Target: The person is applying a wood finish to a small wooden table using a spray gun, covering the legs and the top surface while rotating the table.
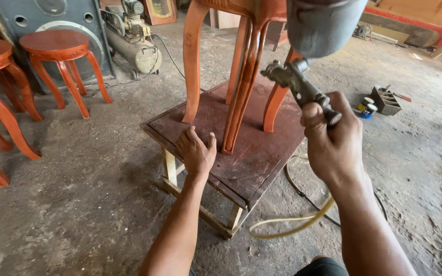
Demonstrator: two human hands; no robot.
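Note:
An orange-red wooden stool with curved legs stands on a low square stand with a dark stained top. My left hand rests flat on the stand's top, fingers spread, just left of the stool's nearest leg. My right hand grips a metal spray gun by its handle, nozzle pointing left towards the stool's legs. The gun's grey cup rises above it and hides part of the stool.
Several finished orange stools stand at the left on the dusty concrete floor. An air compressor sits at the back. A yellowish hose loops on the floor under my right arm. A small tool box and cans lie at the right.

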